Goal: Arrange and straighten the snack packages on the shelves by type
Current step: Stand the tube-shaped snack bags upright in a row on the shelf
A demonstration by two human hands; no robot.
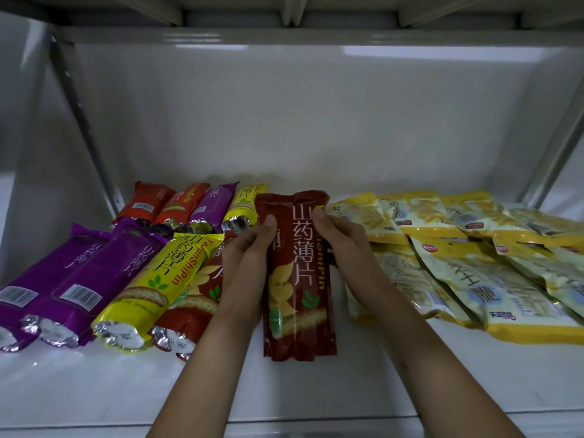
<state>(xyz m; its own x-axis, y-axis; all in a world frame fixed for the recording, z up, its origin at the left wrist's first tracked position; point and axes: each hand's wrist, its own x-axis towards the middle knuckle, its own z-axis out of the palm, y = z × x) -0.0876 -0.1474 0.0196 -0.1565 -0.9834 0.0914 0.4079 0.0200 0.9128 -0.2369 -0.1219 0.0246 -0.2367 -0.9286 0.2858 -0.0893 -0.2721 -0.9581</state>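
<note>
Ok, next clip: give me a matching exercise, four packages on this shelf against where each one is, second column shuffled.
Things:
1. dark red package
2. purple packages
3. pale yellow bags
4. small orange-red package

Places:
A. right part of the shelf
B. back row, far left
C. front row, far left
D. held between left hand and right hand

Pairs: 1-D, 2-C, 3-A, 4-B

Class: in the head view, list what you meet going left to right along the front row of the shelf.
Two purple packs → yellow pack → left hand → dark red pack → right hand → pale yellow bags.
</note>
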